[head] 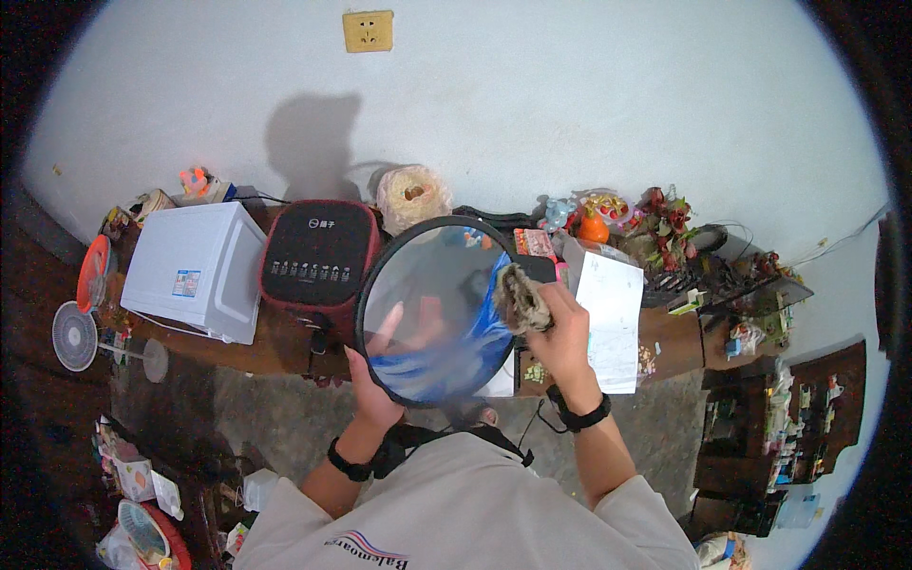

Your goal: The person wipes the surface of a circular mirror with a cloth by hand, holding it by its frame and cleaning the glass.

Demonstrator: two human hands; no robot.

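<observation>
Before my chest, a round panel [434, 285] with a thick black rim is held tilted. Its face is glossy and shows blue streaks and pale finger shapes; whether these are reflected or seen through it I cannot tell. My left hand [374, 388] grips the rim at the lower left, thumb outside. In my right hand [563, 338] is a bunched, fuzzy grey-brown cloth [524, 299], at the panel's right edge. Whether the cloth touches the face is unclear. Both wrists wear black bands.
Behind the panel runs a brown wooden table [670, 342]. A dark red air fryer [317, 249] and a white box-shaped appliance [189, 271] stand left. To the right lie white paper sheets [609, 320], near artificial red flowers [670, 228]. A small white fan [75, 335] is far left.
</observation>
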